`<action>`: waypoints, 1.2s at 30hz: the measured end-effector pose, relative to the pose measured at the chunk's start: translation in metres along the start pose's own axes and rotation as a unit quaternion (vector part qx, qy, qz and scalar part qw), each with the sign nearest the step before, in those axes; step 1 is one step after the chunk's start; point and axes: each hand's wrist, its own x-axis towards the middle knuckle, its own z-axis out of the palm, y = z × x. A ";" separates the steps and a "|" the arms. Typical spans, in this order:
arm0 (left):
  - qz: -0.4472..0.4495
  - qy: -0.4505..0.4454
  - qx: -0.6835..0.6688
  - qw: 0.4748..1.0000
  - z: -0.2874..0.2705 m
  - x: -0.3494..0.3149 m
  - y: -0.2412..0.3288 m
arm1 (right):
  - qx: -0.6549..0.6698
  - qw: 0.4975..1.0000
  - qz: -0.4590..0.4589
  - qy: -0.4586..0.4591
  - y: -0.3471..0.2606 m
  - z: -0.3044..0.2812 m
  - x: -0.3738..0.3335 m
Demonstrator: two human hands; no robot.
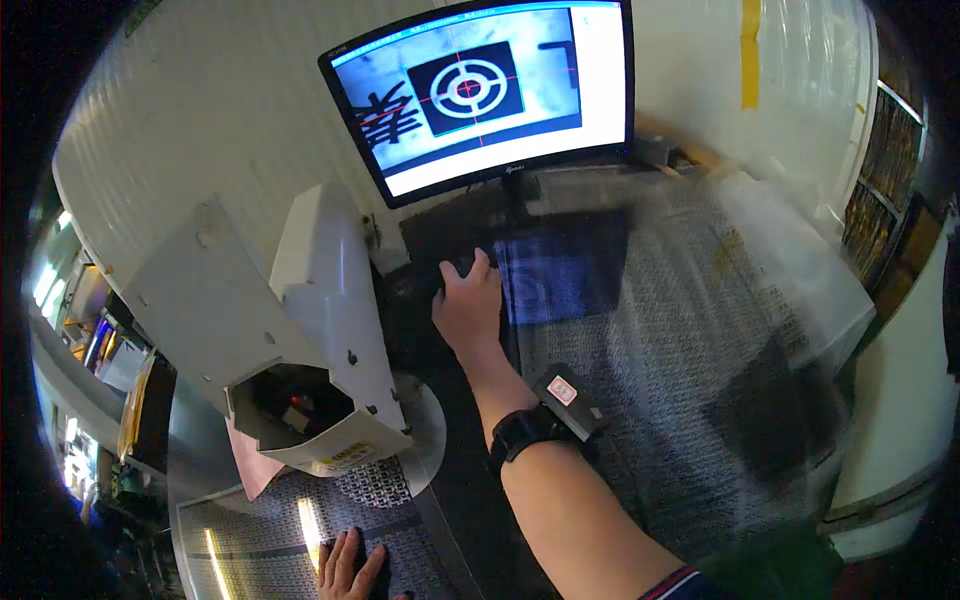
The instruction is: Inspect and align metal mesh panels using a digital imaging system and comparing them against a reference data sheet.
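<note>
My right hand [468,305] reaches over the dark surface below the monitor [510,170], palm down. Two of its fingers point forward and apart; the others are partly hidden, and I see nothing held. A black watch [525,435] circles that wrist. Low in the picture my left hand [350,570] rests with fingers spread on a glossy, dark-patterned sheet [265,520], partly cut off by the lower edge. Just ahead of it stands a white angular housing [335,290], with a red glow inside its dark opening. The monitor displays a target of white rings on a black square under red crosshairs.
A small black box [590,422] with a pale label lies beside my right wrist. A pink sheet [252,458] hangs under the housing, near a grey rounded plate [428,425]. Grey textured sheeting [680,340] covers the right side. Pale ribbed panels [200,120] stand behind.
</note>
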 end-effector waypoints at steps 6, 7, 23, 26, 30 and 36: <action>-0.001 -0.017 0.012 1.000 -0.002 0.001 0.000 | 0.004 1.000 0.005 -0.007 -0.001 -0.005 0.001; 0.000 -0.014 0.009 1.000 -0.002 0.001 0.000 | 0.018 1.000 0.005 -0.006 -0.002 -0.005 0.002; 0.011 -0.003 0.000 1.000 -0.001 0.001 0.002 | -0.006 1.000 0.009 -0.014 -0.002 -0.007 0.002; 0.015 0.002 0.003 1.000 0.001 0.000 -0.001 | -0.006 1.000 0.008 -0.011 -0.002 -0.006 0.002; 0.008 0.000 0.000 1.000 0.000 0.000 0.000 | -0.008 1.000 0.011 -0.021 -0.003 -0.006 0.002; 0.003 0.000 0.000 1.000 0.001 0.000 -0.002 | 0.001 1.000 0.008 -0.024 -0.002 -0.007 0.003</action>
